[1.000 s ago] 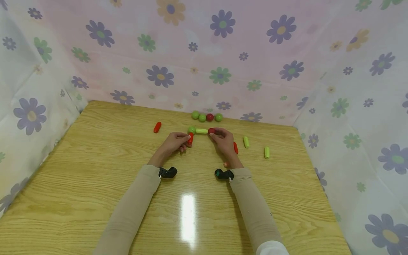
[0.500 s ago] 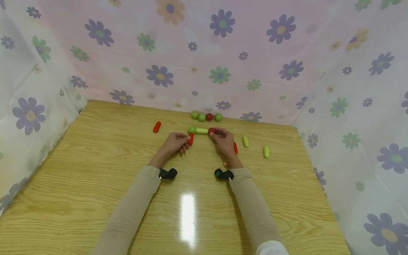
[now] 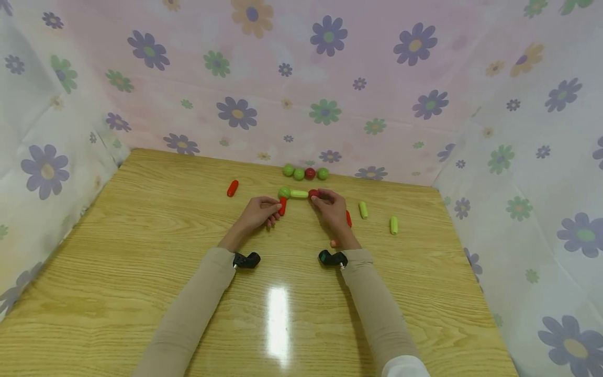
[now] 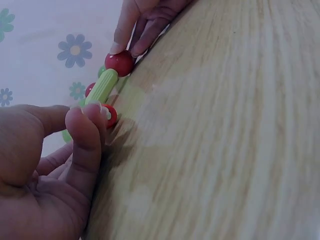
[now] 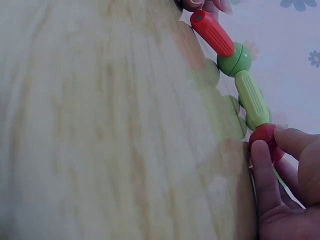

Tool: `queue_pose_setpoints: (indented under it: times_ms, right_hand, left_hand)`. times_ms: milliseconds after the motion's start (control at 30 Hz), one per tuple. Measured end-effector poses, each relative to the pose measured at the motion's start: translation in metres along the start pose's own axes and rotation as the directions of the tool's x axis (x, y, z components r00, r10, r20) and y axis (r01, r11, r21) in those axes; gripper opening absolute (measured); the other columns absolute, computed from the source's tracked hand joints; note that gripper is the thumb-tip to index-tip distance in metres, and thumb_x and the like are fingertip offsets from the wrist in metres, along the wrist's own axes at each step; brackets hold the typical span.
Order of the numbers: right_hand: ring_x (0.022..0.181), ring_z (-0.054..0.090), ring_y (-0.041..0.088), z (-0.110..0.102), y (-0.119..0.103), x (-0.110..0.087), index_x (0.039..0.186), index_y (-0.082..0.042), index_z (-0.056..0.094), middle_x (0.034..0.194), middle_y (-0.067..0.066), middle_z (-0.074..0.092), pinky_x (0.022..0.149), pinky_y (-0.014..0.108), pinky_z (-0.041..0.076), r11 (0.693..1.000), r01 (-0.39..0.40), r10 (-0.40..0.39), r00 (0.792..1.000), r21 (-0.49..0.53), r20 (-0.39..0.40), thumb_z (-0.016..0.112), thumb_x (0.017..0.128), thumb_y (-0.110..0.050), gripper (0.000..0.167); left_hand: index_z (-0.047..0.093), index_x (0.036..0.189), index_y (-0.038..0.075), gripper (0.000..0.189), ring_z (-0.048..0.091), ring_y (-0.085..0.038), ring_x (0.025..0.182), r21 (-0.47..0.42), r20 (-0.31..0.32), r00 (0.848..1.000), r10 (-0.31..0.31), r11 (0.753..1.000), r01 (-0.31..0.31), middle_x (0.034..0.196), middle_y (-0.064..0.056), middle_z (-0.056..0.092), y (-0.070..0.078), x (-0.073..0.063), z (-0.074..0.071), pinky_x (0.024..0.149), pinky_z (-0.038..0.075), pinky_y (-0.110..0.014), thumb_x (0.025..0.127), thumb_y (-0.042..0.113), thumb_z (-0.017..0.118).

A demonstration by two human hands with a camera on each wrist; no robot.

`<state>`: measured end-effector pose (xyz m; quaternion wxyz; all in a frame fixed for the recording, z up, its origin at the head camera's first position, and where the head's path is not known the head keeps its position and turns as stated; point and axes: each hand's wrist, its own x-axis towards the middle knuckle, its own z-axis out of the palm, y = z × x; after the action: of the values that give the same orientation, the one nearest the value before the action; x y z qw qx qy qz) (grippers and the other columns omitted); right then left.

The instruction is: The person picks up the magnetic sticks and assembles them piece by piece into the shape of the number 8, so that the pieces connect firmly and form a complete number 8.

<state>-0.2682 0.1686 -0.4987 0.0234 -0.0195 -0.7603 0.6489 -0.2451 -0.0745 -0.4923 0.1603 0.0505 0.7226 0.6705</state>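
Four toy parts stand joined in an L: a red rod (image 3: 282,206), a green ball (image 3: 284,192), a light green ridged rod (image 5: 252,99) and a red ball (image 3: 313,193). My left hand (image 3: 260,212) pinches the red rod near its free end, thumb and index fingertips close together; the fingertips hide part of it in the left wrist view. At the other end, my right hand (image 3: 332,208) holds the red ball between thumb and fingers. In the right wrist view the red rod meets the green ball (image 5: 234,60) at an angle to the light green one.
Behind the joined parts lie several loose balls in a row, including a green ball (image 3: 288,169) and a red ball (image 3: 310,173). A loose red rod (image 3: 233,188) lies left. Light green rods (image 3: 363,210) lie right, and another red rod (image 3: 348,219) is partly behind my right wrist.
My left fingers have shifted slightly along the red rod, so more of it shows beside the thumb. The right hand keeps its hold on the red ball.
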Motion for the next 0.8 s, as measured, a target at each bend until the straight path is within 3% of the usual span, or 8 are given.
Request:
queue_pose_setpoints:
  times_ms: [267, 533, 800]
  right_hand:
    - [0.078, 0.069, 0.014, -0.003, -0.004, -0.006, 0.130, 0.008, 0.060, 0.116, 0.030, 0.064, 0.064, 0.022, 0.058, 0.992, -0.020, 0.024, 0.999, 0.126, -0.032, 0.065, 0.099, -0.004, 0.033]
    - [0.088, 0.068, 0.040, 0.002, -0.014, -0.014, 0.122, 0.006, 0.066, 0.115, 0.022, 0.065, 0.066, 0.030, 0.061, 0.996, 0.075, -0.075, 0.997, 0.039, 0.009, 0.063, 0.101, -0.005, 0.024]
    - [0.067, 0.065, 0.013, 0.022, -0.015, -0.025, 0.122, 0.010, 0.064, 0.101, 0.026, 0.064, 0.060, 0.024, 0.058, 0.998, 0.065, -0.062, 0.987, -0.017, 0.149, 0.060, 0.102, -0.006, 0.026]
  left_hand:
    - [0.051, 0.139, -0.008, 0.040, 0.060, -0.011, 0.066, -0.009, 0.073, 0.995, 0.073, 0.997, -0.073, 0.094, -0.015, 0.070, -0.007, -0.005, -0.014, 0.058, 0.052, -0.022, 0.106, 0.015, 0.056]
    - [0.051, 0.141, -0.005, 0.041, 0.061, -0.014, 0.067, 0.031, 0.094, 0.992, 0.080, 0.996, -0.083, 0.100, -0.022, 0.069, -0.008, -0.008, -0.033, 0.058, 0.053, -0.024, 0.107, 0.018, 0.055]
    - [0.047, 0.144, -0.006, 0.043, 0.062, -0.015, 0.066, 0.030, 0.053, 0.988, 0.144, 0.989, -0.145, 0.105, -0.030, 0.066, -0.008, -0.001, -0.043, 0.059, 0.054, -0.025, 0.107, 0.015, 0.054]
